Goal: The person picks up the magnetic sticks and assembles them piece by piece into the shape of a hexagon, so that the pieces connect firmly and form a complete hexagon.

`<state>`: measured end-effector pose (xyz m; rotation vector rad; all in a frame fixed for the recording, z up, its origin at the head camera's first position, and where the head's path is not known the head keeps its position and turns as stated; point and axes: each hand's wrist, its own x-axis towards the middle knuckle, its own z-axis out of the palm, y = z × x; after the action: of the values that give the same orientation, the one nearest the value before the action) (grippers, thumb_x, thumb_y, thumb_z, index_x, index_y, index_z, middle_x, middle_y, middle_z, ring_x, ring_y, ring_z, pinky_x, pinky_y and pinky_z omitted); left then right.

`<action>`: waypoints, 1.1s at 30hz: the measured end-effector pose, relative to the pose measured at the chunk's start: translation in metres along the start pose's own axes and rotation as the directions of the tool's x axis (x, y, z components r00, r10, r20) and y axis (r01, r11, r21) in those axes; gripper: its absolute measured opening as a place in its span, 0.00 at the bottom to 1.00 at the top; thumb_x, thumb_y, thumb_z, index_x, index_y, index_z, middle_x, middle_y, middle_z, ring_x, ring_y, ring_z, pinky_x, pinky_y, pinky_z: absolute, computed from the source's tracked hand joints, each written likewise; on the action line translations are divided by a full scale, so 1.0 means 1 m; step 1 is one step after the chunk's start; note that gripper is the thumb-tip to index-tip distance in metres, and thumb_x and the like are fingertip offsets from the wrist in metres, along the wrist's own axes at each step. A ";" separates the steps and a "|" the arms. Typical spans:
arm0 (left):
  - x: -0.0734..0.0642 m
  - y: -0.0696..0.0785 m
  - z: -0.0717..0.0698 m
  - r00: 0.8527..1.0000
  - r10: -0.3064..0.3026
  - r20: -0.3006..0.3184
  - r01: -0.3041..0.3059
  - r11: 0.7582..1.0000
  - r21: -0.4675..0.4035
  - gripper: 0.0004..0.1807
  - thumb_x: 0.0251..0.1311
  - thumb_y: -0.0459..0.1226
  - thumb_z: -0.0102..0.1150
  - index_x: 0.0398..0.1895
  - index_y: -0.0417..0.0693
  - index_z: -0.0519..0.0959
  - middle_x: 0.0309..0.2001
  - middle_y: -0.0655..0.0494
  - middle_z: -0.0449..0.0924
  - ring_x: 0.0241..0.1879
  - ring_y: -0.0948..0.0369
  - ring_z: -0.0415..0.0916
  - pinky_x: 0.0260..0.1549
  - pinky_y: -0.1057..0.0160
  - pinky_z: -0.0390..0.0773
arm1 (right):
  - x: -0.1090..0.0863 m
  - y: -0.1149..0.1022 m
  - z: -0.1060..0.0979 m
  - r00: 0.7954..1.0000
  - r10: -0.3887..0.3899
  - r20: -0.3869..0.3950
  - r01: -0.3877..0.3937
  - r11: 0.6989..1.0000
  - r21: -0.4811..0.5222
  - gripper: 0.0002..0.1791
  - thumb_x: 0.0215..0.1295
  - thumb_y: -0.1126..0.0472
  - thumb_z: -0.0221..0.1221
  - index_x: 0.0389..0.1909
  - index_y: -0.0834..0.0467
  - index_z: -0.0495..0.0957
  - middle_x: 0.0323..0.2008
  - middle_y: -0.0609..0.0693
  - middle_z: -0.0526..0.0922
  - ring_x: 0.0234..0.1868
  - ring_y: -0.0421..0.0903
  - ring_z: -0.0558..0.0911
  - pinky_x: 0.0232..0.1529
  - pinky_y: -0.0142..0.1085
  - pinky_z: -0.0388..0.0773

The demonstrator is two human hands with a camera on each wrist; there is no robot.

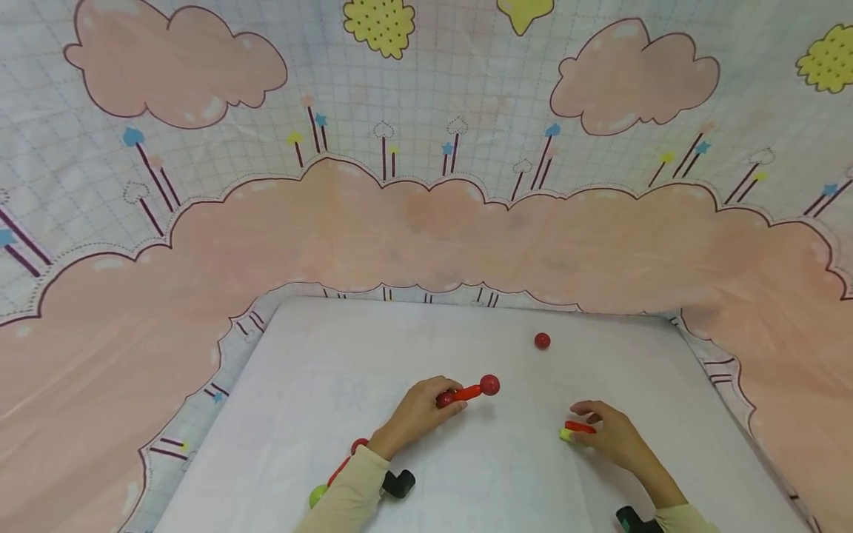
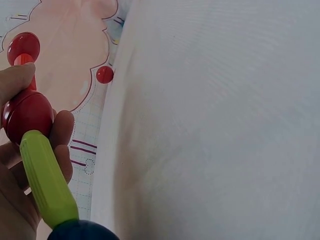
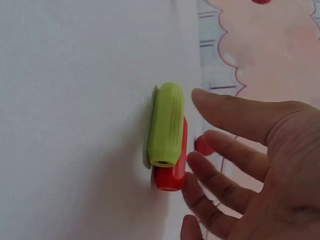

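Observation:
My left hand (image 1: 413, 409) grips a chain of toy rods and balls. Its thumb presses the red rod (image 1: 469, 392), and its fingers curl round a dark red ball (image 2: 31, 116). Another red ball (image 1: 489, 385) caps the far end. From the gripped ball a lime green rod (image 2: 48, 175) runs back to a dark blue ball (image 2: 84, 231). On the white tabletop, a loose green rod (image 3: 167, 125) lies alongside a loose red rod (image 3: 171, 177). Beside them hovers my right hand (image 3: 280, 165), its fingers spread and relaxed, with nothing held.
A single red ball (image 1: 543, 340) lies towards the far side of the white table (image 1: 320, 355). Partly behind the left forearm show a red ball (image 1: 360, 444) and a green ball (image 1: 318, 494). Cloud-patterned cloth (image 1: 426, 237) surrounds the table.

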<state>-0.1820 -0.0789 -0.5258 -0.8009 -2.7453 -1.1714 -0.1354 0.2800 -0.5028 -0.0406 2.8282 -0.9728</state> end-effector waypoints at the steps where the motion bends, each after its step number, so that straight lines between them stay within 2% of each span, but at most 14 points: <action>1: 0.000 0.000 0.000 1.000 -0.001 0.000 0.001 1.000 0.001 0.14 0.61 0.47 0.66 0.47 0.57 0.82 0.36 0.65 0.79 0.33 0.68 0.68 0.33 0.71 0.69 | 0.001 0.001 0.000 1.000 0.014 0.004 -0.014 1.000 -0.008 0.26 0.51 0.57 0.73 0.52 0.60 0.79 0.48 0.56 0.82 0.48 0.52 0.79 0.39 0.39 0.75; 8: -0.001 -0.002 0.002 1.000 -0.008 0.000 0.008 1.000 0.008 0.14 0.61 0.48 0.65 0.48 0.58 0.82 0.37 0.66 0.80 0.34 0.68 0.69 0.34 0.71 0.70 | 0.006 0.009 -0.001 0.999 0.028 0.032 -0.026 0.997 -0.071 0.21 0.51 0.60 0.73 0.46 0.60 0.81 0.41 0.50 0.83 0.41 0.46 0.78 0.38 0.37 0.73; 14: -0.002 -0.003 0.002 1.000 -0.005 -0.006 0.005 1.000 0.012 0.14 0.61 0.48 0.65 0.48 0.58 0.82 0.37 0.66 0.80 0.33 0.68 0.69 0.33 0.71 0.69 | 0.012 0.009 -0.004 0.998 0.030 0.055 -0.026 0.997 -0.072 0.19 0.53 0.59 0.72 0.45 0.60 0.81 0.41 0.51 0.83 0.42 0.47 0.79 0.41 0.42 0.76; 23: -0.002 0.001 0.000 1.000 -0.015 0.009 0.015 1.000 0.004 0.14 0.61 0.48 0.66 0.47 0.58 0.82 0.38 0.65 0.81 0.34 0.68 0.69 0.34 0.71 0.70 | 0.028 0.010 -0.001 0.999 0.020 0.034 -0.018 0.999 -0.034 0.20 0.54 0.60 0.71 0.47 0.60 0.81 0.42 0.54 0.83 0.44 0.51 0.79 0.44 0.46 0.77; 33: -0.002 0.001 0.000 1.000 -0.022 0.012 0.022 1.000 0.008 0.13 0.61 0.48 0.65 0.47 0.58 0.82 0.38 0.65 0.81 0.34 0.68 0.69 0.34 0.70 0.69 | 0.055 0.005 0.004 1.000 0.028 -0.002 -0.028 0.999 0.033 0.17 0.59 0.62 0.67 0.49 0.62 0.80 0.44 0.56 0.82 0.44 0.50 0.77 0.45 0.42 0.77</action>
<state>-0.1799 -0.0787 -0.5257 -0.7822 -2.7736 -1.1621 -0.1885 0.2772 -0.5165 0.0044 2.8061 -1.0144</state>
